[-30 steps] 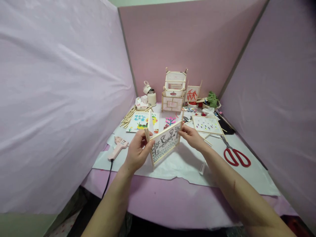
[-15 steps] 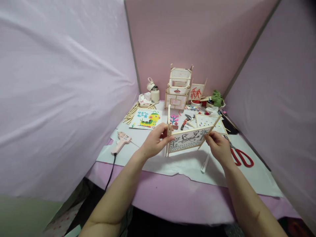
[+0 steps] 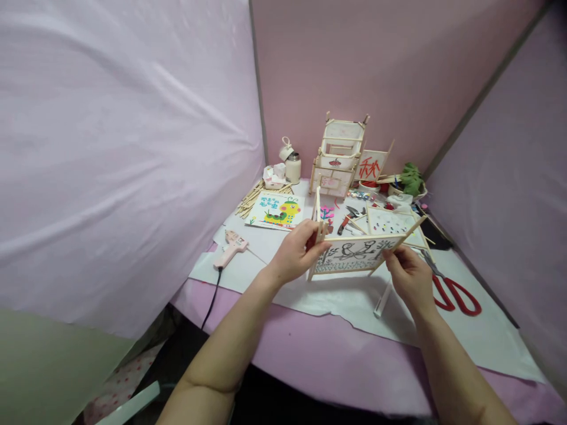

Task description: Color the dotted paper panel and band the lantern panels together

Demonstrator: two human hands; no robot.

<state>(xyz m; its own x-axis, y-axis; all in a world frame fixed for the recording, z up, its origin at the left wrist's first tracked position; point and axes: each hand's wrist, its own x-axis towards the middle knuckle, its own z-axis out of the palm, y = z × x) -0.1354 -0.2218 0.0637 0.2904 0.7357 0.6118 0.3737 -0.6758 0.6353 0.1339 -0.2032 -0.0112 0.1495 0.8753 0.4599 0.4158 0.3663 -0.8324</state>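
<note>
Both hands hold a wooden stick frame (image 3: 354, 258) upright over the white table cover. Its white panel carries a black drawing of birds and plants. My left hand (image 3: 297, 252) pinches the left corner posts between thumb and fingers. At the opposite side, my right hand (image 3: 408, 273) grips the right edge, where sticks slant up and back. A side panel with a pink and blue tree picture (image 3: 326, 213) shows behind the left posts. Under the frame, near my right hand, lies a white pen-like object (image 3: 383, 300).
A pink glue gun (image 3: 231, 249) lies left, its cord over the edge. Red-handled scissors (image 3: 460, 295) lie right. Behind are a caterpillar booklet (image 3: 274, 210), sticks (image 3: 252, 198), a jar (image 3: 293, 168), pliers (image 3: 351, 219), a tall stick structure (image 3: 339, 156) and a dotted panel (image 3: 394, 224).
The whole scene has shifted right in view as the camera turned. The held frame has turned slightly, its front panel now more level. Both hands keep their hold.
</note>
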